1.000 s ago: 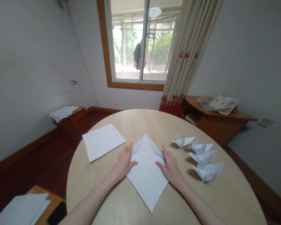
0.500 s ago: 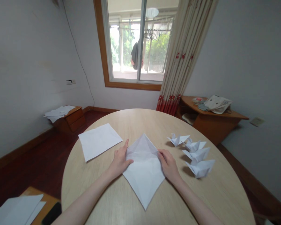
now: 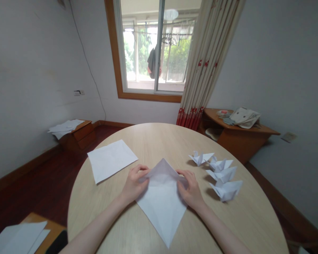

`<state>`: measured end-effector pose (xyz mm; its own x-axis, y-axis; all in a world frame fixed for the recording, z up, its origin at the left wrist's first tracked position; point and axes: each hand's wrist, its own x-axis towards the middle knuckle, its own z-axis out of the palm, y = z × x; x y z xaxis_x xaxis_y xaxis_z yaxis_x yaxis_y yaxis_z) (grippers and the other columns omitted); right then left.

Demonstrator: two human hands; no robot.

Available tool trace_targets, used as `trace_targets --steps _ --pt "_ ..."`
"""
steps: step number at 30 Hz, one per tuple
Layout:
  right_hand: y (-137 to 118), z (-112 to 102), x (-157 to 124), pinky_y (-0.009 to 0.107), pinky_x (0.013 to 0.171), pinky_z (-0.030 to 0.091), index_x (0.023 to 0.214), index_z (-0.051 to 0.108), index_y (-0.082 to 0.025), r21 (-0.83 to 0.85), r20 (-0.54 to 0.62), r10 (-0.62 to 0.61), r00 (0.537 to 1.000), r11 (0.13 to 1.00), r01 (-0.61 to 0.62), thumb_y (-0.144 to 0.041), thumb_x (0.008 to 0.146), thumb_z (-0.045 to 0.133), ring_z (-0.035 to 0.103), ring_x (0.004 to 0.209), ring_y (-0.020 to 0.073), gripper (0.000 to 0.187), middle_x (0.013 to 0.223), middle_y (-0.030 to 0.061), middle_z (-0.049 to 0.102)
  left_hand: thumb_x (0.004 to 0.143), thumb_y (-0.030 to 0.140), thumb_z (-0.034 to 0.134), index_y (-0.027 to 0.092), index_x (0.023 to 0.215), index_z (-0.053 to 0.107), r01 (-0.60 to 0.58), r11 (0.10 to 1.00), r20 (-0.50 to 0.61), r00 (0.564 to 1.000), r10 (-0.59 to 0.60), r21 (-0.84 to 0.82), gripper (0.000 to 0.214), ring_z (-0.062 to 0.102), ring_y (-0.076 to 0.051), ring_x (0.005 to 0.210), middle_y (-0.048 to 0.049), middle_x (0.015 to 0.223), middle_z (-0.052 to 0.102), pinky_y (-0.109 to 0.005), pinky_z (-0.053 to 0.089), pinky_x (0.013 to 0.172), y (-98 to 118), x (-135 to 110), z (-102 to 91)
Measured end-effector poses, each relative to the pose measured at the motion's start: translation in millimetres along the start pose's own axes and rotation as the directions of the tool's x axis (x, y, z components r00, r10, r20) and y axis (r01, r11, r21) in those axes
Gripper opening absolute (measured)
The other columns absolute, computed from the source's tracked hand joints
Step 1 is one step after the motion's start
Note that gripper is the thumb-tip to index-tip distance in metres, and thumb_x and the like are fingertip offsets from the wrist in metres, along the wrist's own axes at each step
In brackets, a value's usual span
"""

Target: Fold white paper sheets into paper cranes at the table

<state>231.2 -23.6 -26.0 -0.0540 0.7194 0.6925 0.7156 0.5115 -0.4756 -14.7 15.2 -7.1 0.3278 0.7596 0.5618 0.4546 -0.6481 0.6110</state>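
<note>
A creased white sheet of paper [image 3: 161,204] lies in a diamond shape in front of me, one corner toward me and one pointing away. My left hand [image 3: 136,181] grips its left edge, thumb on top and fingers curled around the far side. On the right edge my right hand [image 3: 188,185] holds it the same way, thumb over the paper. The far part of the sheet is raised and bends up between the hands. Parts of both side corners are hidden by my fingers.
Several folded paper cranes [image 3: 224,173] stand on the right of the round wooden table [image 3: 159,135]. A flat stack of white paper [image 3: 112,160] lies at the left. More paper [image 3: 18,236] rests on a low stool at lower left, beside a dark object.
Both hands have curled more around the side edges. The paper's far corner has dropped nearer to me, and its near corner has slid toward me.
</note>
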Motion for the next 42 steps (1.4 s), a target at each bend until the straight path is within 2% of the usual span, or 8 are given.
trace_targets --steps 7,13,17,20,23,27,35,42 --pt "-10.5 -2.4 3.0 0.040 0.083 0.048 0.108 0.058 -0.023 0.037 0.047 -0.088 0.995 0.996 0.086 -0.003 0.071 0.041 0.063 0.091 0.0232 0.045 0.093 0.0052 0.069 0.081 0.012 0.051 0.021 0.098 0.073 -0.061 0.980 0.051 0.996 0.072 -0.188 0.029 0.065 -0.021 0.094 -0.0049 0.100 0.073 -0.035 0.046 0.088 5.2 -0.1 -2.4" --pt "-14.4 -7.1 7.1 0.040 0.082 0.048 0.102 0.063 -0.024 0.070 0.071 -0.152 0.986 0.987 0.147 -0.002 0.075 0.040 0.063 0.091 0.0231 0.041 0.094 0.0058 0.070 0.082 0.017 0.051 0.022 0.095 0.073 -0.030 0.974 0.080 0.996 0.049 -0.226 0.026 0.066 -0.021 0.093 -0.0049 0.097 0.074 -0.037 0.047 0.088 9.5 -0.9 -4.1" --pt "-21.1 -12.5 7.8 0.040 0.081 0.047 0.104 0.062 -0.023 0.115 0.091 -0.179 0.980 0.979 0.168 -0.010 0.083 0.044 0.062 0.091 0.0232 0.031 0.095 0.0068 0.069 0.084 0.026 0.055 0.020 0.094 0.074 -0.058 0.966 0.099 0.991 0.086 -0.250 0.022 0.065 -0.023 0.095 -0.0071 0.100 0.074 -0.038 0.045 0.090 16.7 -0.4 -10.4" --pt "-25.8 -16.1 7.3 0.040 0.082 0.046 0.107 0.061 -0.022 0.144 0.135 -0.174 0.976 0.977 0.154 -0.022 0.090 0.041 0.062 0.092 0.0234 0.026 0.097 0.0076 0.069 0.089 0.040 0.051 0.019 0.090 0.075 -0.039 0.958 0.133 0.988 0.079 -0.283 0.031 0.065 -0.024 0.095 -0.0086 0.101 0.073 -0.039 0.043 0.090 20.1 -1.1 -13.9" --pt "-27.4 -16.4 6.5 0.038 0.080 0.046 0.108 0.061 -0.021 0.174 0.111 -0.159 0.981 0.975 0.138 -0.034 0.097 0.033 0.063 0.087 0.0221 0.032 0.094 0.0074 0.069 0.093 0.050 0.042 0.019 0.086 0.075 -0.025 0.949 0.134 0.988 0.070 -0.314 0.046 0.065 -0.024 0.094 -0.0089 0.099 0.074 -0.039 0.042 0.091 20.9 -2.4 -13.6" --pt "-26.3 -13.8 5.2 0.036 0.075 0.046 0.108 0.061 -0.021 0.219 0.037 -0.131 0.991 0.968 0.120 -0.041 0.101 0.023 0.064 0.081 0.0201 0.043 0.090 0.0068 0.069 0.094 0.051 0.039 0.018 0.085 0.075 -0.011 0.944 0.143 0.988 0.062 -0.331 0.050 0.066 -0.023 0.091 -0.0086 0.096 0.074 -0.037 0.043 0.090 21.9 -4.0 -11.5" --pt "-30.7 -12.6 3.9 0.033 0.070 0.050 0.098 0.066 -0.020 0.166 0.007 -0.072 0.997 0.984 0.070 -0.031 0.099 0.034 0.065 0.074 0.0192 0.033 0.078 0.0058 0.069 0.094 0.052 0.032 0.019 0.076 0.074 0.029 0.958 0.223 0.974 0.037 -0.284 0.057 0.066 -0.022 0.090 -0.0074 0.095 0.074 -0.035 0.044 0.090 26.6 -3.8 -11.8" --pt "-33.1 -10.0 5.3 0.034 0.069 0.051 0.097 0.066 -0.021 0.065 0.045 -0.192 0.980 0.980 0.189 -0.022 0.095 0.044 0.067 0.075 0.0198 0.022 0.082 0.0067 0.073 0.094 0.047 0.039 0.018 0.070 0.073 0.092 0.953 0.303 0.953 0.000 -0.288 0.051 0.067 -0.020 0.089 -0.0069 0.097 0.074 -0.031 0.047 0.084 28.0 -3.0 -7.9"
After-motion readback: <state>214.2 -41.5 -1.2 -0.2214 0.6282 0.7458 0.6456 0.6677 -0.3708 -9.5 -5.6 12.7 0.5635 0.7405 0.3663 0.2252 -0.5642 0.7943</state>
